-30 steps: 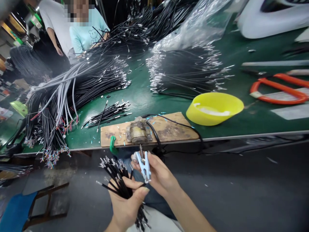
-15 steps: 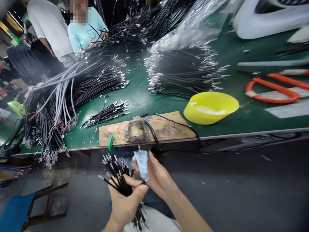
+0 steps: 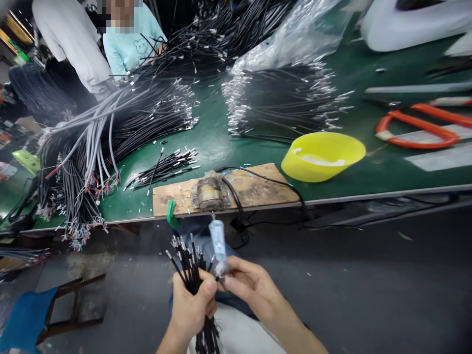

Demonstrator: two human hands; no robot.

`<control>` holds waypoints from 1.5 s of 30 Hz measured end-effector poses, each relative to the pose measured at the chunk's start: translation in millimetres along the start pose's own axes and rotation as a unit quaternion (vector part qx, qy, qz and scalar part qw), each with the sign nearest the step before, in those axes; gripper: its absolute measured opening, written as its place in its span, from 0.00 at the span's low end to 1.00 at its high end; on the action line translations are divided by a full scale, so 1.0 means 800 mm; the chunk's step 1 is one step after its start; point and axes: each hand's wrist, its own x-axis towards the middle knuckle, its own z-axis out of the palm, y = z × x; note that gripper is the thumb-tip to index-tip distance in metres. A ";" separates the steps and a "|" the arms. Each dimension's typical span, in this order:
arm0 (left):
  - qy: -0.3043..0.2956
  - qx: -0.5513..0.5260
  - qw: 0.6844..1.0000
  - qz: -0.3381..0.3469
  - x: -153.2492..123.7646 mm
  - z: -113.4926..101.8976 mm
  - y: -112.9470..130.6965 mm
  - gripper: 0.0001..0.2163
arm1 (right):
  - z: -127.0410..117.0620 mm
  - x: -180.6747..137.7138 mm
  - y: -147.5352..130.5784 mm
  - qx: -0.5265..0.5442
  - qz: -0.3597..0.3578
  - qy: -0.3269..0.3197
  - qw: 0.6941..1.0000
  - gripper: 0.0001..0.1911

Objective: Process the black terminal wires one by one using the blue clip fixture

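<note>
My left hand (image 3: 195,300) is wrapped round a bundle of short black cables (image 3: 190,265) with bare silvery ends pointing up. Its thumb lies across the front of the bundle. Close to its right, my right hand (image 3: 250,282) has its fingers pinched together, and what lies between them is too small and blurred to name. Just above those fingertips hangs a light-blue tapered piece (image 3: 218,241), in line with the shaft of a small motor (image 3: 210,194). The motor sits on a wooden board (image 3: 254,189) at the table's front edge.
On the green table (image 3: 210,130) lie a small cable pile (image 3: 165,169), larger stacks of black cables (image 3: 276,101), grey cables (image 3: 96,125), a yellow ring-shaped container (image 3: 320,160) and orange-handled scissors (image 3: 416,128). A green clamp (image 3: 171,214) grips the board. A co-worker (image 3: 132,46) sits opposite.
My right hand has dropped slightly and moved right, its fingers now below the light-blue piece rather than beside it. My left hand still holds the cable bundle, now more upright.
</note>
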 end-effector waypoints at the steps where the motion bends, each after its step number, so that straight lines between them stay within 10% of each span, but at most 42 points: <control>1: 0.002 -0.002 1.000 -0.005 -0.001 0.000 -0.002 0.22 | 0.000 0.000 0.001 -0.008 -0.006 0.003 1.000 0.16; 10: 0.053 0.033 0.998 -0.001 -0.004 -0.002 -0.006 0.16 | 0.011 -0.004 -0.014 -0.191 -0.115 0.169 0.960 0.09; 17: -0.026 0.136 0.988 0.069 -0.014 0.003 -0.009 0.10 | 0.020 -0.005 -0.017 -0.266 -0.190 0.106 0.939 0.07; 27: 0.111 -0.020 0.994 0.001 -0.015 0.004 -0.023 0.24 | 0.022 -0.003 -0.018 -0.246 -0.159 0.063 0.954 0.15; 45: 0.071 -0.063 0.995 -0.020 -0.009 0.004 -0.025 0.23 | 0.013 -0.002 -0.004 -0.253 -0.148 0.054 0.955 0.11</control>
